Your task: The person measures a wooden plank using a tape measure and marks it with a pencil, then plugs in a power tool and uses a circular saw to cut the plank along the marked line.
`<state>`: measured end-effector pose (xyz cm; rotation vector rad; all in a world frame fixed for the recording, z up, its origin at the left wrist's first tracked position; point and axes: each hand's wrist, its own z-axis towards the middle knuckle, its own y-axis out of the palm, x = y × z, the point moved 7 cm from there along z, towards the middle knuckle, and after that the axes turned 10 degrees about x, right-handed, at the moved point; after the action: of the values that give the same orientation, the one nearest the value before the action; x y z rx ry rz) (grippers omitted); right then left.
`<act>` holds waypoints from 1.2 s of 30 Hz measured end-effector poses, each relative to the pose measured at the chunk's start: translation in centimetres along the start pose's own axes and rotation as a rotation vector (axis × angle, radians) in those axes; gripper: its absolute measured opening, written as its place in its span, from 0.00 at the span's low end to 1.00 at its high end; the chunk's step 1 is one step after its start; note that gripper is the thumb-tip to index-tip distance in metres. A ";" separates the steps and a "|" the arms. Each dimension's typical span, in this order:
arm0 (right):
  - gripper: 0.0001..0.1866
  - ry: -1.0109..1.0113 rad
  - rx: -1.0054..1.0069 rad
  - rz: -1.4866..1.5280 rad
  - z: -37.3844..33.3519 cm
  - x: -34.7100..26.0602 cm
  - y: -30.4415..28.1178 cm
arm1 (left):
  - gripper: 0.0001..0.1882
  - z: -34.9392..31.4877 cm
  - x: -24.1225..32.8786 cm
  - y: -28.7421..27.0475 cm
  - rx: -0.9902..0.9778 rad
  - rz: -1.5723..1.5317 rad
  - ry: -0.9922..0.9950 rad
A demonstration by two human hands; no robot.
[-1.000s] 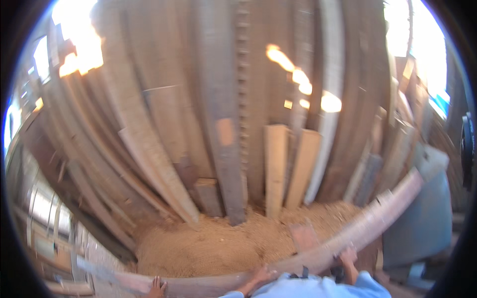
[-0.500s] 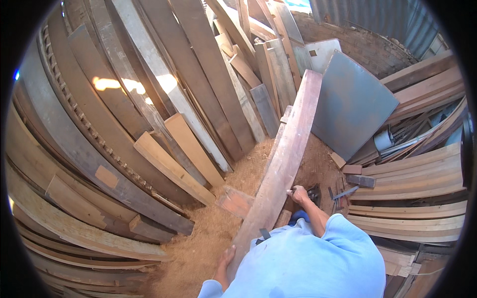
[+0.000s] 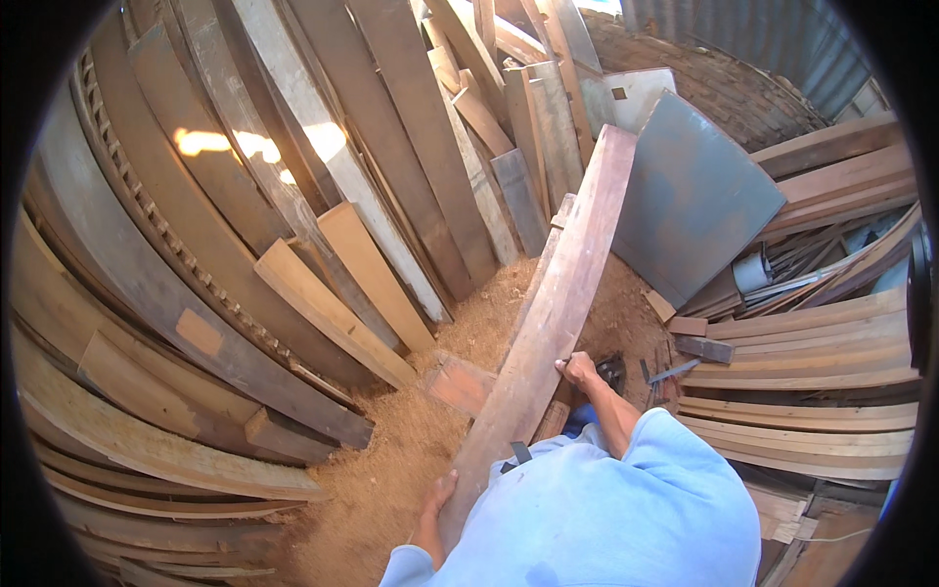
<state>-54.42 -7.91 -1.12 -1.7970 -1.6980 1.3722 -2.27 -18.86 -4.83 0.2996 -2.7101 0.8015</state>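
A long, worn wooden plank runs diagonally from beside my body to the far pile. My left hand grips its left edge at the near end, fingers lying along the wood. At the plank's right edge, around its middle, my right hand is closed in a pinch. Whatever it pinches is too small to make out. A small dark flat piece lies on the plank against my blue shirt. Under the plank, a reddish board sticks out to the left, over the sawdust.
Many tall boards lean on the left and far side. Right of the plank stands a blue-grey panel. Stacked planks lie at the right, with an angled metal tool near them. Sawdust covers the floor.
My right hand has moved slightly up and left along the plank's edge. My left hand stays at the near end. The whole view has shifted a little.
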 end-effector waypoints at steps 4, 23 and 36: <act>0.24 -0.164 0.025 -0.164 1.1 -0.9 -0.3 | 0.53 1.2 0.5 0.7 -0.013 -0.115 0.005; 0.19 -0.005 0.045 0.008 0.4 -0.6 -0.9 | 0.44 -0.5 12.2 -1.6 0.037 -0.024 0.078; 0.27 0.002 0.046 -0.088 -1.2 -1.8 -1.9 | 0.41 0.2 12.1 -1.9 0.079 -0.062 0.111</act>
<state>-54.35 -8.65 1.69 -1.6774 -1.7086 1.3605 -13.02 -21.88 0.08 0.3443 -2.5576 0.8821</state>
